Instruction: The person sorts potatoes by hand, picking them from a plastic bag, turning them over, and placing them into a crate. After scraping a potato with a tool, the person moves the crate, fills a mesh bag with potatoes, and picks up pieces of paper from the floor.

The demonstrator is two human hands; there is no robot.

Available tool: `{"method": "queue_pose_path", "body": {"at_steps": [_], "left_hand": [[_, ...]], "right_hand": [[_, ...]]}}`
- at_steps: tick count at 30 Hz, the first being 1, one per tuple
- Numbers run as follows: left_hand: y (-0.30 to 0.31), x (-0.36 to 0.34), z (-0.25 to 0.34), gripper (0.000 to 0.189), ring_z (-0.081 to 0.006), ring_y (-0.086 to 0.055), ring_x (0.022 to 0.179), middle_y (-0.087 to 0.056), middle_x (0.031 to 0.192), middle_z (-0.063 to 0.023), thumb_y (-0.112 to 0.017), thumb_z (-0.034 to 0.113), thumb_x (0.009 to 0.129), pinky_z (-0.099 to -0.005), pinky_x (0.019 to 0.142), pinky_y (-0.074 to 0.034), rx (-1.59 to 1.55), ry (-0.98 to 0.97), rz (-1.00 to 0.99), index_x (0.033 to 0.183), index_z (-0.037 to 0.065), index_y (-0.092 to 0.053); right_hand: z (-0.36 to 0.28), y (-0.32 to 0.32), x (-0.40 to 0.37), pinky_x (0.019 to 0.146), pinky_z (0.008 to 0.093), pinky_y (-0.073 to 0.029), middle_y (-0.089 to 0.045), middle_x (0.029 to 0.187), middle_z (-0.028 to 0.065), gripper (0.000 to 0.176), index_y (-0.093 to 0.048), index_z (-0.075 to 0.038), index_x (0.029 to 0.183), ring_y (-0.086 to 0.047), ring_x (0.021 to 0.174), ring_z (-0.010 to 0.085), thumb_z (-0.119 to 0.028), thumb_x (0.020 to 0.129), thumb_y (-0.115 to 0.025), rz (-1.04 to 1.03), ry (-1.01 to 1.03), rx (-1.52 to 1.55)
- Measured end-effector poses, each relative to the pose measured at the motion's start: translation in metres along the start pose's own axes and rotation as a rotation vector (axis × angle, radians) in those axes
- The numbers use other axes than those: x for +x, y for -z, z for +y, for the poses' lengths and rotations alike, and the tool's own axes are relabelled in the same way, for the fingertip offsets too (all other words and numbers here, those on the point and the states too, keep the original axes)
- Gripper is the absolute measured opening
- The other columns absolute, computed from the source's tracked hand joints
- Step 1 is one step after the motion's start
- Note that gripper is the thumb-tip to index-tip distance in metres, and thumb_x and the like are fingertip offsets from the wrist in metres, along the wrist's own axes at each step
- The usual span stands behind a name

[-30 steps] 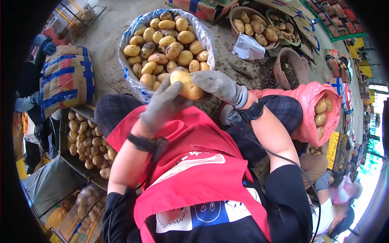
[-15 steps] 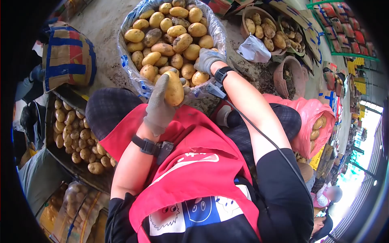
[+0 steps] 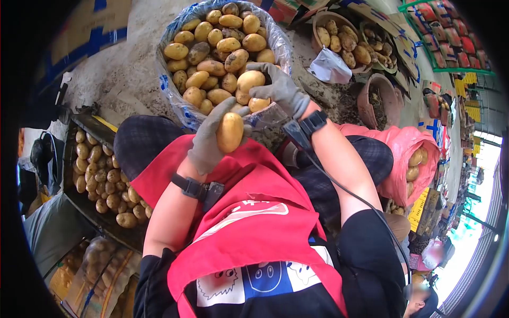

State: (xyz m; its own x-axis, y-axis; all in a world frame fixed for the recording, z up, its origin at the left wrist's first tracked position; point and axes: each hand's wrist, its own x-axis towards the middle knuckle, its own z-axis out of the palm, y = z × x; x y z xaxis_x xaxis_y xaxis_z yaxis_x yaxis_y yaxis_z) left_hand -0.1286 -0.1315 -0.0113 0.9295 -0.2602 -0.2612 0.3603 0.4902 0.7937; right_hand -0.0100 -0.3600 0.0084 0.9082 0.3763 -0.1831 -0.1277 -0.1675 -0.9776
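Observation:
My left hand (image 3: 209, 139), in a grey glove, is closed around a yellow potato (image 3: 230, 133) above my lap, just in front of the basket. At the near right rim, my right hand (image 3: 281, 91), also gloved, has its fingers and thumb around another potato (image 3: 250, 81). Below that one, a further potato (image 3: 259, 104) lies close to my right thumb. Many potatoes, some with dark soil on them, fill the round basket (image 3: 168, 98), which is lined with clear and blue plastic.
Left of me stands a dark crate (image 3: 101, 225) of smaller potatoes. A pink bag (image 3: 421, 137) with potatoes is at my right knee. Beyond are a tub (image 3: 319, 24) of potatoes, white plastic (image 3: 330, 65), a reddish bucket (image 3: 379, 100) and a taped cardboard box (image 3: 93, 32).
My right hand has come back towards me from the basket's right side and now grips a potato. My left hand still holds its potato. The cardboard box at left has shifted up and looks larger.

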Motion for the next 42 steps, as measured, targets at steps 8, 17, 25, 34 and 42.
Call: {"method": "queue_pose_path", "body": {"at_steps": [8,17,25,34,42], "left_hand": [[-0.016,-0.002,0.013,0.058,-0.0280,-0.074,0.098,-0.072,0.121,-0.0150,-0.048,0.050,0.108,-0.0410,0.080,-0.064,-0.166,0.214,-0.087,0.143,0.005,-0.053],[-0.030,-0.002,0.037,0.063,-0.0253,-0.071,0.099,-0.063,0.131,-0.0139,-0.052,0.041,0.107,-0.0389,0.083,-0.063,-0.235,0.207,-0.126,0.160,0.014,-0.031],[-0.035,0.001,0.048,0.058,-0.0300,-0.066,0.120,-0.043,0.156,-0.0156,-0.052,0.033,0.108,-0.0415,0.086,-0.065,-0.277,0.178,-0.107,0.160,0.016,-0.033],[-0.022,-0.002,0.019,0.058,-0.0286,-0.042,0.145,-0.023,0.166,-0.0111,-0.060,0.006,0.103,-0.0428,0.099,-0.062,-0.337,0.065,-0.245,0.156,0.013,-0.038],[-0.009,0.009,0.004,0.058,-0.0218,-0.065,0.119,-0.061,0.135,-0.0064,-0.053,0.048,0.108,-0.0394,0.079,-0.064,-0.154,0.180,0.027,0.155,0.016,-0.041]], "right_hand": [[-0.004,0.034,0.001,0.102,0.0398,-0.053,-0.070,0.128,0.0105,0.053,-0.058,-0.002,0.141,-0.070,0.112,0.0259,-0.022,0.095,-0.072,0.125,-0.112,0.111],[0.031,0.004,0.082,0.106,0.0462,-0.050,-0.061,0.138,0.0246,0.073,-0.050,-0.005,0.145,-0.062,0.126,0.0390,-0.033,0.083,-0.075,0.006,-0.210,-1.047],[0.018,-0.003,0.086,0.104,0.0480,-0.053,-0.059,0.139,0.0206,0.065,-0.067,-0.012,0.129,-0.061,0.129,0.0354,-0.049,0.076,-0.078,-0.003,-0.414,-1.212],[0.029,0.007,0.044,0.102,0.0478,-0.051,-0.067,0.126,0.0242,0.065,-0.065,-0.007,0.121,-0.063,0.121,0.0401,-0.052,0.076,-0.075,0.047,-0.225,-1.228],[0.005,0.005,0.027,0.104,0.0425,-0.050,-0.070,0.122,0.0227,0.070,-0.061,-0.004,0.132,-0.066,0.115,0.0394,-0.051,0.083,-0.080,0.115,-0.235,-0.200]]}}
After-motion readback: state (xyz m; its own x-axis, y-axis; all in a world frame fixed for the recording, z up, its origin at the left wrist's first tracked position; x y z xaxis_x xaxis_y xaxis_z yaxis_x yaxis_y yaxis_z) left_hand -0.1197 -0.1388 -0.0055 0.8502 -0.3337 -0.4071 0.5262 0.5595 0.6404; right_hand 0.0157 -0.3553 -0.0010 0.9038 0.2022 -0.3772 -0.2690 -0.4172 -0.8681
